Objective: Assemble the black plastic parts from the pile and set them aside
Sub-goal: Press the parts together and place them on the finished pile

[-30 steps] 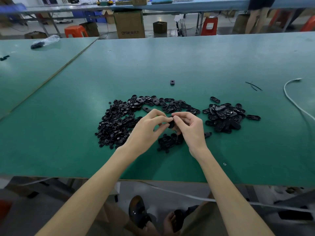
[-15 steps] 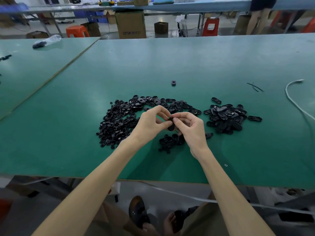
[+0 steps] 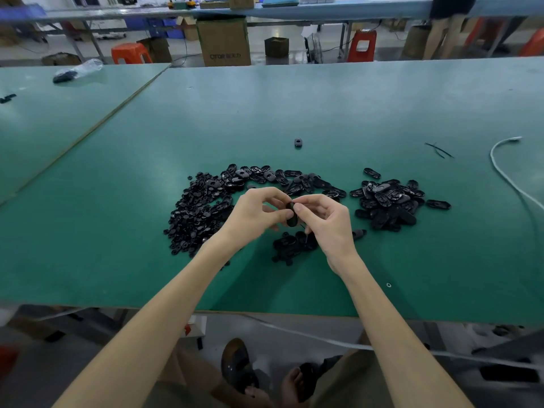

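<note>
A black oval plastic part point(image 3: 291, 214) is pinched between the fingertips of my left hand point(image 3: 256, 214) and my right hand point(image 3: 325, 222), a little above the green table point(image 3: 323, 107). To the left lies a big pile of small black parts point(image 3: 197, 213). An arc of oval black parts point(image 3: 273, 178) runs behind my hands. A separate heap of oval parts point(image 3: 388, 201) sits to the right. A small cluster of black parts point(image 3: 290, 245) lies just under my hands.
One lone black part point(image 3: 298, 142) lies farther back. Thin black strips point(image 3: 438, 150) and a white cable point(image 3: 506, 172) are at the right. The table's front edge point(image 3: 265, 312) is near me. Boxes and red stools stand beyond the table.
Both hands have stayed together over the small cluster, and their fingers have shifted slightly on the part they hold. The piles have not moved.
</note>
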